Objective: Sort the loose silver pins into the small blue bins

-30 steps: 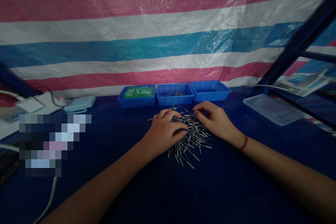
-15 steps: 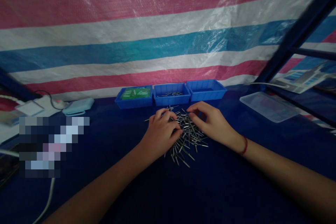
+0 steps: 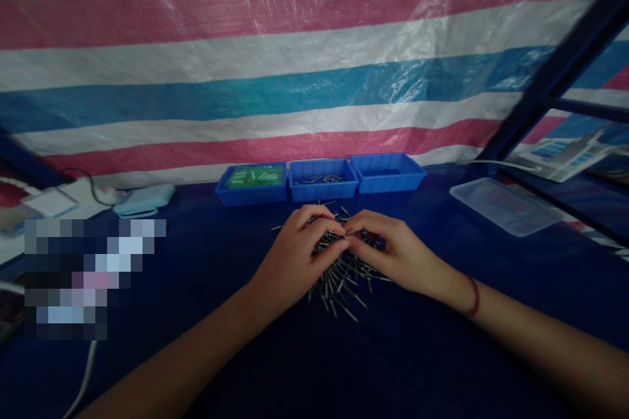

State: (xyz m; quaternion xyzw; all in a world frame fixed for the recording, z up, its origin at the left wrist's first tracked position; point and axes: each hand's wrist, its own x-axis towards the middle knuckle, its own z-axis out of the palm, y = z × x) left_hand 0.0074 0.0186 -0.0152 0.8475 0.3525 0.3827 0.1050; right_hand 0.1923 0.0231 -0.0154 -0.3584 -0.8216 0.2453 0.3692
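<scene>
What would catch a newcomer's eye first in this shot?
Probably the striped sheet in pink, white and blue, filling the background. Next, at the centre, the left hand and right hand meet at the fingertips over a pile of thin metal pieces. Just beyond stand three blue bins, the leftmost with bright green contents.

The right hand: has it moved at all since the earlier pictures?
Yes. Judged against the middle tray, the right hand has moved away from it, toward the person, and closer to the left hand.
</scene>
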